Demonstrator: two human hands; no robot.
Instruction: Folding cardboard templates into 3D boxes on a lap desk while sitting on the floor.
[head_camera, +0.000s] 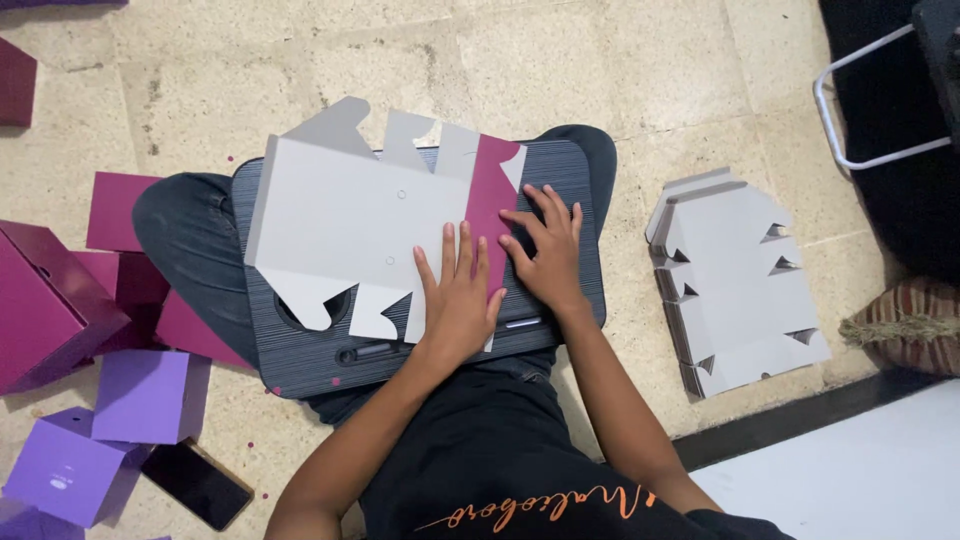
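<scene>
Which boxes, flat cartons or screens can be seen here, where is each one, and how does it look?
Flat carton blank: on the lap tray, grey with one magenta panel, under both hands.
Stack of flat blanks: floor, right side, grey.
Magenta boxes: floor, left, folded.
Purple boxes: floor, lower left.
Phone: floor, lower left, dark screen.

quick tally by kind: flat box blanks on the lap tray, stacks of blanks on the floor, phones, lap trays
Flat box blank under left hand and right hand: 1
Stack of blanks on the floor: 1
Phone: 1
Lap tray: 1
Total: 4
</scene>
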